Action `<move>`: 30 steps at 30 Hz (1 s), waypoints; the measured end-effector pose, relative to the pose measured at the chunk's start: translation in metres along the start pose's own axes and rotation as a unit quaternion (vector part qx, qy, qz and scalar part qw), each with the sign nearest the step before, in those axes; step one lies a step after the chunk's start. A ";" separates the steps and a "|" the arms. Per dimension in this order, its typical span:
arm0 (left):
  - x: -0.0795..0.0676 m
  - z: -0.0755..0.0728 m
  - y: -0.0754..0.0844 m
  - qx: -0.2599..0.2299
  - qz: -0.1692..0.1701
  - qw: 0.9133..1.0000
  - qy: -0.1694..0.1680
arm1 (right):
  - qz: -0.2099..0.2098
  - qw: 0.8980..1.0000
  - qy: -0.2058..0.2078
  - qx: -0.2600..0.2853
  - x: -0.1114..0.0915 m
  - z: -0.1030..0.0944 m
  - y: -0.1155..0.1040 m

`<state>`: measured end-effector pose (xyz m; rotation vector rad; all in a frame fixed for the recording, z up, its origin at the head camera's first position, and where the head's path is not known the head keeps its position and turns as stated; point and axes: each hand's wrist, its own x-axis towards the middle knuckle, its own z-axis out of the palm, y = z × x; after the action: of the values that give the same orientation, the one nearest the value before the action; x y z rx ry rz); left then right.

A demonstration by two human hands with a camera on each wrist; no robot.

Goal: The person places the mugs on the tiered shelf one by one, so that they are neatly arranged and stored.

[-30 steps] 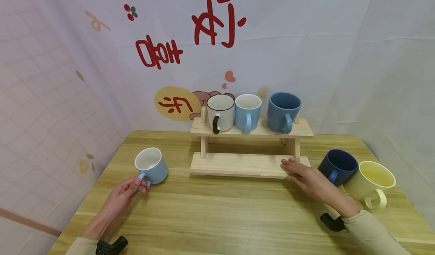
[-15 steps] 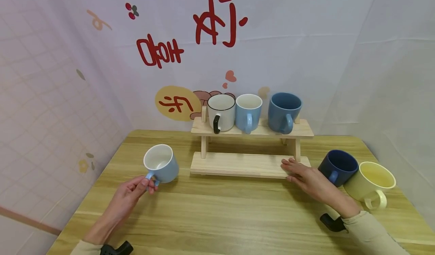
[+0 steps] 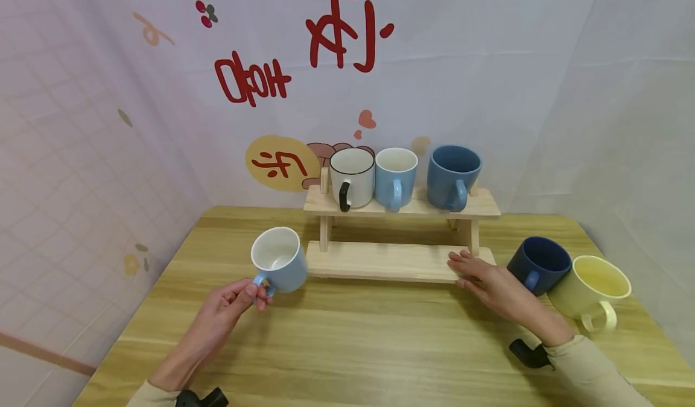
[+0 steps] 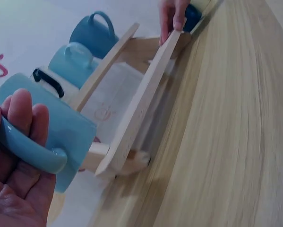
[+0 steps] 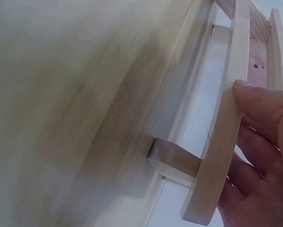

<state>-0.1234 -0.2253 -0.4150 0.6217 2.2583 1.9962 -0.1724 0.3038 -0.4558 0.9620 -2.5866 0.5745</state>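
My left hand [image 3: 230, 307] grips a light blue mug [image 3: 288, 271] with a white inside by its handle. The mug is held above the table, tilted, near the left end of a two-tier wooden rack; in the left wrist view the fingers go round the mug's handle [image 4: 30, 150]. My right hand [image 3: 491, 283] rests on the right end of the rack's lower shelf [image 3: 380, 261], fingers lying straight over its top. Its thumb [image 5: 257, 101] touches the board's front edge in the right wrist view.
On the upper shelf [image 3: 423, 207] stand a white mug with black handle [image 3: 355, 184], a light blue mug [image 3: 395, 181] and a larger blue mug [image 3: 453, 178]. A navy mug [image 3: 537, 266] and a yellow mug [image 3: 589, 292] stand on the table [image 3: 374, 347], right of the rack.
My left hand has carried the light blue mug rightward from the table's left side to close by the rack's left end. My right hand has stayed on the lower shelf.
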 end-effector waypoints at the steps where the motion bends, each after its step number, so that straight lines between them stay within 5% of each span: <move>1: 0.001 0.002 0.001 0.002 -0.003 1.000 0.002 | 0.001 1.000 0.000 -0.001 0.000 0.000 -0.001; 11: 0.008 0.026 0.011 0.007 -0.028 0.999 0.024 | 0.005 1.000 0.000 0.009 0.000 0.000 -0.001; 30: 0.036 0.047 0.004 0.006 -0.050 0.999 -0.008 | 0.018 1.000 -0.008 0.011 0.001 -0.001 -0.004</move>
<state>-0.1408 -0.1689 -0.4105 0.5122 2.2465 1.9272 -0.1700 0.3012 -0.4533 0.9309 -2.6214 0.6083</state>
